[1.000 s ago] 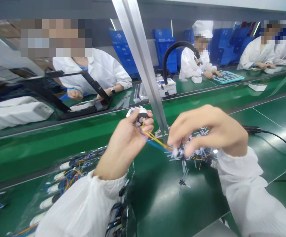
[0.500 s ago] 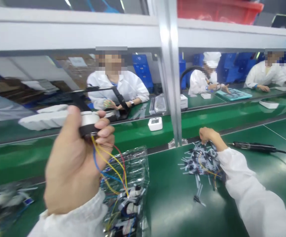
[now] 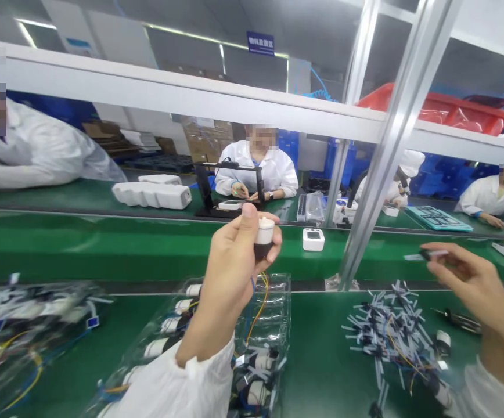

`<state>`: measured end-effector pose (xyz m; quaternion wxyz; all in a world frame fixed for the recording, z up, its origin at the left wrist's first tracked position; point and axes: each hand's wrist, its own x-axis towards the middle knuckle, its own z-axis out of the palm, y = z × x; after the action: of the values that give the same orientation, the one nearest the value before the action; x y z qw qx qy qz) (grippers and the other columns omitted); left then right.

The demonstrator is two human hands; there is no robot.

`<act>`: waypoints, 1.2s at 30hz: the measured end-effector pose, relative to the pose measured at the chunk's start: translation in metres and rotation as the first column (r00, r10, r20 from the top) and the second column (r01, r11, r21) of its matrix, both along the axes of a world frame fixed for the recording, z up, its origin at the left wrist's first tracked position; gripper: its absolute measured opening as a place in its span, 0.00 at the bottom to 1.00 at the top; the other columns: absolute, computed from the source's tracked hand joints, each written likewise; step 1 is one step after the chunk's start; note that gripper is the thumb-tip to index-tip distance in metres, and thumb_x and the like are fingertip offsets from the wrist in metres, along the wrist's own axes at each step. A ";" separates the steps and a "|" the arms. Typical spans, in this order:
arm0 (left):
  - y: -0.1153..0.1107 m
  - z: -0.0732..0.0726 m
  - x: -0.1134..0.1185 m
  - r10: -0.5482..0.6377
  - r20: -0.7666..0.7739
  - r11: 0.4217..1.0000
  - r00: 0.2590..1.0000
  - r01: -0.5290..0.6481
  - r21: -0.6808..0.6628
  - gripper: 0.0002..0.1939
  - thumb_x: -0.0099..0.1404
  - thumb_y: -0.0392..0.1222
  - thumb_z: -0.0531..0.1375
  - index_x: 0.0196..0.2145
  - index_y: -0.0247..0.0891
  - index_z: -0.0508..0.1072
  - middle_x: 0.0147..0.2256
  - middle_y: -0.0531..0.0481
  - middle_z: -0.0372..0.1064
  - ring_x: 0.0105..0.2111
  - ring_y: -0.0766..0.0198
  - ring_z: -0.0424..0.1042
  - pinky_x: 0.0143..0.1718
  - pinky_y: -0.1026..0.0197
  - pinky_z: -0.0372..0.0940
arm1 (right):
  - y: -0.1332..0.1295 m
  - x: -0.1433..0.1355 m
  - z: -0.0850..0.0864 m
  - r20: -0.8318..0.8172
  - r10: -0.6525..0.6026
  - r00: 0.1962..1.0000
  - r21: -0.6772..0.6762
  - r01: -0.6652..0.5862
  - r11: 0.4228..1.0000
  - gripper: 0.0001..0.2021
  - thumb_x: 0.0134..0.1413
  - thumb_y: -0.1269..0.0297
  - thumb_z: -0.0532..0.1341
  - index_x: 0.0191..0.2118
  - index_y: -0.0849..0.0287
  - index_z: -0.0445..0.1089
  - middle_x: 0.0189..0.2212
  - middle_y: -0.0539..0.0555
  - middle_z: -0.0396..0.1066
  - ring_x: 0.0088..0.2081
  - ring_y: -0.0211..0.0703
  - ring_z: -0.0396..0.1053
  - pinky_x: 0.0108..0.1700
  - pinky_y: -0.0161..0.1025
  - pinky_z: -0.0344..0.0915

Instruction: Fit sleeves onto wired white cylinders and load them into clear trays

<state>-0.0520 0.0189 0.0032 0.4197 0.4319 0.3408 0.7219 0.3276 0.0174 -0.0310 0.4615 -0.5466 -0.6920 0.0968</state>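
My left hand (image 3: 230,261) is closed round a small cylinder (image 3: 264,233), white on top and black below, held upright at mid-view. Yellow, red and blue wires (image 3: 258,310) hang under it. At the right, my right hand (image 3: 474,273) pinches a small black piece with pale strips (image 3: 427,254) between thumb and fingers. Below that hand lies a heap of similar black pieces with pale strips (image 3: 385,334). A clear plastic tray (image 3: 283,307) under my left arm holds several white-and-black cylinders with wires.
More wired parts in clear plastic (image 3: 38,313) lie at the left. Beside the heap are a black pen-shaped tool (image 3: 463,320) and another cylinder (image 3: 443,342). A metal post (image 3: 378,191) rises beyond the bench. A white device (image 3: 313,239) stands on the green ledge. Co-workers (image 3: 258,168) sit opposite.
My right hand has risen from the heap with a black piece and its pale strips. My left hand still holds the cylinder, now more upright. The camera view has shifted left and up.
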 end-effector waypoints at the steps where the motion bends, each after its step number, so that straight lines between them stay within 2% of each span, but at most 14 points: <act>1: -0.001 0.000 0.000 0.001 -0.024 1.000 1.000 -0.001 -0.001 0.28 0.63 0.66 0.67 0.31 0.34 0.75 0.21 0.51 0.68 0.15 0.72 0.61 0.11 0.73 0.47 | -0.012 -0.012 0.001 -0.103 -0.007 0.995 0.067 0.014 0.998 0.13 0.59 0.55 0.68 0.48 0.50 0.79 0.31 0.52 0.71 0.28 0.44 0.68 0.28 0.39 0.66; 3: -0.001 -0.001 -0.001 -0.015 -0.071 1.000 0.997 0.015 -0.005 0.28 0.64 0.66 0.65 0.30 0.35 0.74 0.19 0.52 0.67 0.13 0.72 0.60 0.11 0.72 0.46 | -0.027 -0.042 0.000 -0.289 0.086 0.954 0.149 -0.044 0.988 0.11 0.58 0.59 0.70 0.46 0.51 0.80 0.30 0.51 0.69 0.26 0.40 0.65 0.25 0.36 0.62; 5: -0.001 -0.003 0.000 -0.038 -0.120 0.999 0.992 0.038 0.001 0.26 0.65 0.65 0.65 0.29 0.35 0.73 0.18 0.52 0.67 0.13 0.72 0.59 0.12 0.71 0.46 | -0.030 -0.077 -0.002 -0.468 0.284 0.837 0.191 -0.218 0.957 0.06 0.60 0.60 0.68 0.42 0.53 0.80 0.34 0.52 0.71 0.24 0.36 0.63 0.24 0.35 0.62; 7: -0.002 -0.005 0.001 -0.051 -0.178 0.998 0.983 0.055 0.019 0.26 0.66 0.63 0.65 0.29 0.35 0.73 0.18 0.51 0.67 0.13 0.72 0.59 0.12 0.71 0.48 | -0.025 -0.113 -0.002 -0.569 0.387 0.725 0.177 -0.352 0.919 0.05 0.63 0.62 0.66 0.40 0.54 0.79 0.27 0.49 0.67 0.22 0.33 0.62 0.24 0.32 0.61; 9: -0.003 -0.006 0.002 -0.060 -0.239 0.997 0.969 0.071 0.037 0.25 0.67 0.62 0.64 0.29 0.35 0.74 0.17 0.51 0.67 0.13 0.72 0.59 0.13 0.70 0.50 | -0.016 -0.143 0.001 -0.617 0.428 0.660 0.151 -0.434 0.888 0.06 0.65 0.61 0.65 0.41 0.55 0.79 0.26 0.48 0.65 0.23 0.33 0.62 0.25 0.31 0.62; 11: -0.006 -0.007 0.002 -0.068 -0.286 0.995 0.956 0.085 0.047 0.25 0.68 0.62 0.64 0.29 0.35 0.74 0.17 0.51 0.67 0.12 0.72 0.59 0.13 0.70 0.50 | -0.010 -0.166 0.006 -0.650 0.442 0.618 0.151 -0.465 0.872 0.07 0.66 0.61 0.64 0.40 0.55 0.79 0.29 0.49 0.68 0.26 0.32 0.64 0.28 0.30 0.65; 14: -0.009 -0.007 0.002 -0.069 -0.318 0.993 0.946 0.095 0.065 0.26 0.68 0.64 0.63 0.29 0.35 0.74 0.17 0.52 0.67 0.12 0.72 0.58 0.14 0.70 0.51 | -0.005 -0.190 0.012 -0.686 0.489 0.538 0.199 -0.509 0.838 0.09 0.68 0.59 0.62 0.38 0.56 0.78 0.36 0.51 0.72 0.35 0.36 0.72 0.38 0.31 0.72; 17: -0.011 -0.008 -0.001 -0.042 -0.343 0.993 0.938 0.075 0.085 0.28 0.69 0.66 0.61 0.29 0.35 0.73 0.16 0.53 0.66 0.12 0.72 0.57 0.13 0.69 0.50 | -0.003 -0.206 0.015 -0.669 0.580 0.465 0.204 -0.635 0.745 0.12 0.72 0.56 0.60 0.39 0.56 0.77 0.36 0.52 0.76 0.36 0.39 0.77 0.40 0.35 0.75; 19: -0.011 -0.009 -0.003 -0.006 -0.372 0.994 0.928 0.046 0.100 0.29 0.70 0.66 0.59 0.28 0.35 0.72 0.16 0.53 0.65 0.12 0.72 0.57 0.13 0.69 0.51 | -0.002 -0.214 0.015 -0.614 0.626 0.481 0.185 -0.683 0.706 0.12 0.72 0.56 0.60 0.41 0.56 0.77 0.32 0.51 0.77 0.29 0.36 0.75 0.33 0.32 0.74; 20: -0.011 -0.009 -0.004 0.016 -0.388 0.993 0.921 0.029 0.110 0.29 0.71 0.66 0.58 0.28 0.35 0.72 0.16 0.53 0.65 0.12 0.72 0.57 0.13 0.69 0.51 | -0.002 -0.217 0.014 -0.574 0.637 0.514 0.184 -0.677 0.713 0.10 0.72 0.57 0.60 0.43 0.55 0.77 0.30 0.50 0.77 0.26 0.34 0.73 0.30 0.31 0.72; 23: -0.010 -0.011 -0.007 0.114 -0.447 0.987 0.887 -0.051 0.151 0.28 0.75 0.61 0.56 0.27 0.35 0.72 0.16 0.53 0.65 0.13 0.72 0.58 0.14 0.69 0.52 | 0.001 -0.220 0.011 -0.451 0.608 0.654 0.215 -0.581 0.785 0.07 0.70 0.62 0.62 0.47 0.54 0.78 0.32 0.50 0.79 0.28 0.33 0.73 0.29 0.29 0.70; 27: -0.008 -0.013 -0.006 0.257 -0.538 0.959 0.803 -0.145 0.242 0.25 0.78 0.54 0.54 0.26 0.36 0.71 0.18 0.53 0.66 0.17 0.72 0.62 0.19 0.69 0.57 | 0.004 -0.216 0.010 -0.347 0.559 0.753 0.277 -0.487 0.828 0.05 0.66 0.65 0.65 0.44 0.52 0.79 0.37 0.50 0.80 0.35 0.36 0.76 0.31 0.30 0.70; 31: -0.005 -0.016 0.000 0.314 -0.566 0.934 0.763 -0.140 0.329 0.25 0.79 0.49 0.53 0.25 0.36 0.71 0.18 0.55 0.64 0.18 0.73 0.62 0.22 0.69 0.58 | 0.006 -0.215 0.012 -0.263 0.583 0.769 0.289 -0.514 0.808 0.01 0.63 0.67 0.67 0.38 0.54 0.77 0.33 0.48 0.77 0.33 0.36 0.73 0.29 0.31 0.67; 36: -0.004 -0.018 0.007 0.383 -0.543 0.904 0.747 -0.183 0.386 0.24 0.78 0.47 0.54 0.25 0.35 0.71 0.18 0.56 0.62 0.18 0.73 0.59 0.22 0.68 0.56 | 0.006 -0.221 0.010 -0.259 0.604 0.754 0.316 -0.525 0.791 0.01 0.64 0.67 0.66 0.39 0.56 0.75 0.33 0.48 0.75 0.32 0.35 0.71 0.29 0.32 0.66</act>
<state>-0.0447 0.0150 -0.0144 0.0991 0.6427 0.4023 0.6444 0.1066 0.0231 -0.0211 0.5829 -0.2292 -0.7389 0.2486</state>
